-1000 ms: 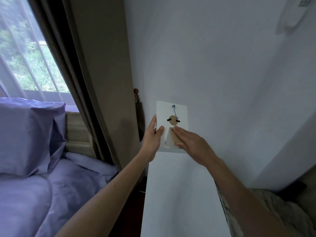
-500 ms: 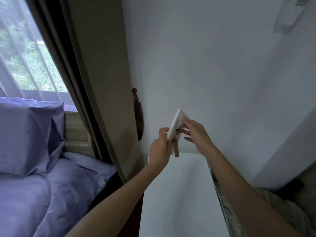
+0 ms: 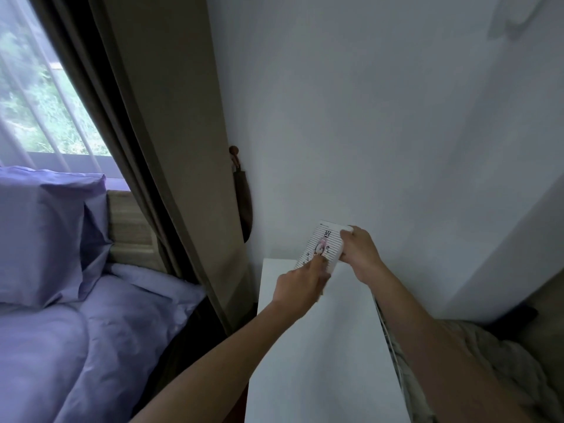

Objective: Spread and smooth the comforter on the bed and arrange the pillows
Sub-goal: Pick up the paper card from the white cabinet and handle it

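Observation:
A purple pillow (image 3: 42, 236) leans upright against the wooden headboard (image 3: 129, 227) at the left. Below it lies the purple comforter (image 3: 100, 328), wrinkled and bunched. Both my hands are off the bed, over a white bedside table (image 3: 323, 358). They hold a small white picture frame (image 3: 323, 244) with a striped picture, tilted against the wall. My left hand (image 3: 300, 285) pinches its lower left edge. My right hand (image 3: 360, 254) grips its right side, fingers curled round the edge.
A brown curtain (image 3: 164, 132) hangs between the bed and the white wall (image 3: 366, 117), with a tieback hook (image 3: 235, 151) beside it. The window (image 3: 36, 102) with sheer fabric is at far left. Crumpled beige cloth (image 3: 488, 370) lies at the right of the table.
The frame showed its back with the stand a second ago. Both hands have turned it round, so its striped picture side faces me now, and it sits lower and further right.

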Tool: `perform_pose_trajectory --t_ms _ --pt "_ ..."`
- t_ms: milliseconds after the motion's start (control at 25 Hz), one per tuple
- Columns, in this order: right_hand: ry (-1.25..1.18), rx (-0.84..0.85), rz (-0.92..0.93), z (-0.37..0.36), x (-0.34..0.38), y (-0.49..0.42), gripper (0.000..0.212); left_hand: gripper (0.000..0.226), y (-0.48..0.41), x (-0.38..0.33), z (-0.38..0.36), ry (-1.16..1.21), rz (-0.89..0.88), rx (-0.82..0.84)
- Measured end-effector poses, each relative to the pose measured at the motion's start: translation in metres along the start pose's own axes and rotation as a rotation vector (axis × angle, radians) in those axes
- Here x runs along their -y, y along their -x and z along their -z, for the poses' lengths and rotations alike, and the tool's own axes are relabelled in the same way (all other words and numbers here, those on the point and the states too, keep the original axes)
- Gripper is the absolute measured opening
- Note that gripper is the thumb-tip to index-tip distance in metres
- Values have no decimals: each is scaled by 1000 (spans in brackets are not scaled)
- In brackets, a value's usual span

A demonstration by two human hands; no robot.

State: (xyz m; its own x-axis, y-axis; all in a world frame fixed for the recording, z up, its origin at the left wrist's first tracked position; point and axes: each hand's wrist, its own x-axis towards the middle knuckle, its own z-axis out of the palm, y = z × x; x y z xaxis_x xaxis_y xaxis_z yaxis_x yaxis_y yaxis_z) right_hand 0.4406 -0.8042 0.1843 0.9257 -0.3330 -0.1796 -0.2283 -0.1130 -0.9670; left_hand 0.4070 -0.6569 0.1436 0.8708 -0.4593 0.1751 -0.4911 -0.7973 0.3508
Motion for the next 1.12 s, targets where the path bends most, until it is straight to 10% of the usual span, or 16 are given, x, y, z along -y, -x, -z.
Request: perform_pose_trajectory --t_ms 440,1120 --pt "-145 253 -14 8 -94 -23 24 39 -34 81 -45 545 404 141" --pt "-66 382 107 -12 -227 -85 10 9 -14 119 -163 548 601 63"
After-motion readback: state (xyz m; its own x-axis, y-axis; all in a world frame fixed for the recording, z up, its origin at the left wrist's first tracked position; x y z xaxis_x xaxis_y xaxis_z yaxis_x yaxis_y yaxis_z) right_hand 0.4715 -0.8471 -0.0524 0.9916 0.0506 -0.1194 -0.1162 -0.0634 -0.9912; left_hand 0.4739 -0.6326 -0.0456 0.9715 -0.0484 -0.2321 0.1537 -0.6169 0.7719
